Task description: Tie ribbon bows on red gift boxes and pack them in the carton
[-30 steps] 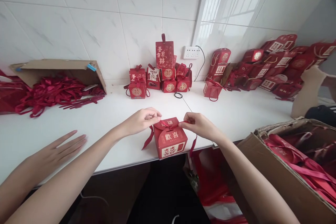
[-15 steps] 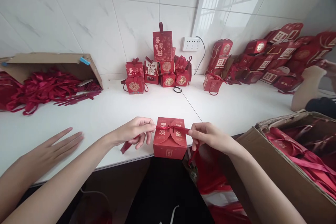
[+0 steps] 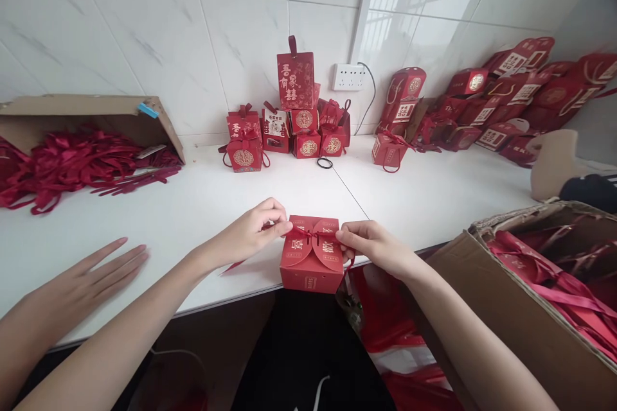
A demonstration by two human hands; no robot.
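Left hand (image 3: pixel 270 225) and right hand (image 3: pixel 371 244) pinch ribbon (image 3: pixel 313 234) on the box (image 3: pixel 311 260); table (image 3: pixel 284 186) stretches behind, its front edge (image 3: pixel 226 300) close by.

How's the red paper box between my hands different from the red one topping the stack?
The near red paper box looks wider than tall; the stacked red paper box, taller than wide. The near box has red ribbon across curved flaps; the stacked box has a red strap loop on top. Both carry printing.

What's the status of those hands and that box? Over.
Left hand, right hand: both pinching ribbon. Box: at table edge, flaps closed. Nothing blocking; another person's hand apart, left.
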